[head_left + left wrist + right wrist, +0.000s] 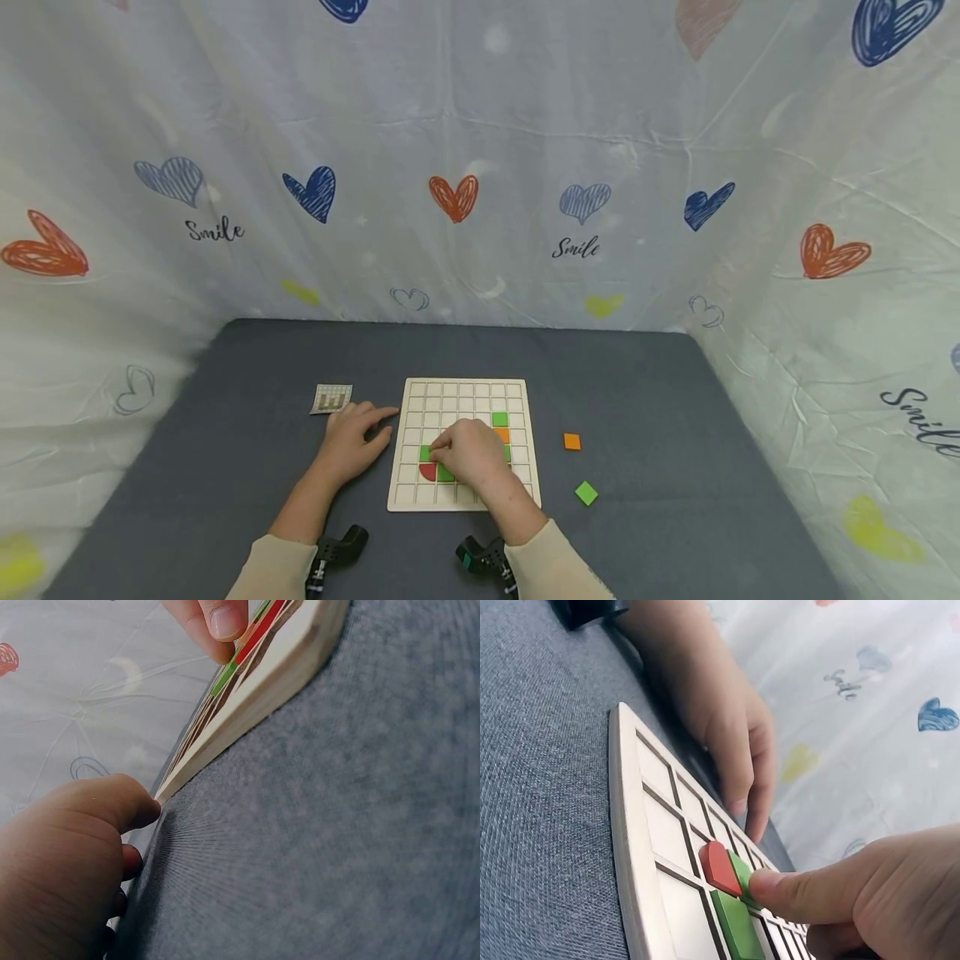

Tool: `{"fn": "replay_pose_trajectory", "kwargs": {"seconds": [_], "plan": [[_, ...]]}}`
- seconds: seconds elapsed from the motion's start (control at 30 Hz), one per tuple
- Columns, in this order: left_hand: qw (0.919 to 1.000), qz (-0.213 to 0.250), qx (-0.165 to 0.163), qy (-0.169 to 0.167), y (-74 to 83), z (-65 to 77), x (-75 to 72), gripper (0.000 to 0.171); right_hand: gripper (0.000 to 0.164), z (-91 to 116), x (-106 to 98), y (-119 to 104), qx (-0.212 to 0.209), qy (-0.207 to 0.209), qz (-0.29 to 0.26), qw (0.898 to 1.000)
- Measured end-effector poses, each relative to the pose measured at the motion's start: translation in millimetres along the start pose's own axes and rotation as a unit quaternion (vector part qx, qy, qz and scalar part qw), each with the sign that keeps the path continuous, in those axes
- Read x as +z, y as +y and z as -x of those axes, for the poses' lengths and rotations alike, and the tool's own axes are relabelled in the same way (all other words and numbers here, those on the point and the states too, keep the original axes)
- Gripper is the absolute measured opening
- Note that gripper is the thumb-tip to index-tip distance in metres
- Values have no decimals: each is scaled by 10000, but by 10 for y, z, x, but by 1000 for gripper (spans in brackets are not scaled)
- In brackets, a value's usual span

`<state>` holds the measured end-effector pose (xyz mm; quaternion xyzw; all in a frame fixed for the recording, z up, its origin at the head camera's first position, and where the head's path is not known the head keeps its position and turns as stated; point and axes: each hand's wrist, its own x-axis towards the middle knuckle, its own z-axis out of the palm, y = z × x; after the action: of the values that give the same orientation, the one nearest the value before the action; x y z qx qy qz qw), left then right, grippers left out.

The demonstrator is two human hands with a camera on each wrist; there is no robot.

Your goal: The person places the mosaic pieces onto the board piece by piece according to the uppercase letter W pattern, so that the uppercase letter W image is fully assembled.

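Note:
A pale wooden grid board (457,497) lies on the table. My right hand (472,454) is over it, thumb and fingers bent together at a green square tile (425,453); in the right wrist view the thumb touches this green tile (740,874). Beside that tile sits a red rounded piece (427,472), with another green tile (446,473) to its right. Farther right on the board are a green tile (499,419) and an orange tile (502,435), partly covered by my hand. My left hand (351,442) rests at the board's left edge, its fingers extended and a fingertip touching the edge.
A small printed card (331,399) with a grid pattern lies beyond my left hand. To the board's right are a loose orange tile (572,442) and a loose green tile (587,493). A patterned curtain (510,275) borders the grey table (645,400).

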<state>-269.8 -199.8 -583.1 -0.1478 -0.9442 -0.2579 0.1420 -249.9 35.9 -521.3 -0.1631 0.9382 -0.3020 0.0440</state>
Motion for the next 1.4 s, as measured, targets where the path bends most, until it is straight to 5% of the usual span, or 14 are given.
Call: {"fn": "replay_pose_trajectory", "kwargs": {"seconds": [0.6, 0.93, 1.4], "plan": [[10000, 28, -51, 2, 22, 1, -10, 29, 7, -43, 16, 63, -500, 184, 541, 9971], [10000, 53, -34, 14, 37, -7, -13, 30, 16, -5, -377, 209, -356, 597, 99, 9975], [10000, 73, 4, 51, 38, 0, -20, 30, 25, 77, -883, 729, 302, 958, -857, 9912]]}}
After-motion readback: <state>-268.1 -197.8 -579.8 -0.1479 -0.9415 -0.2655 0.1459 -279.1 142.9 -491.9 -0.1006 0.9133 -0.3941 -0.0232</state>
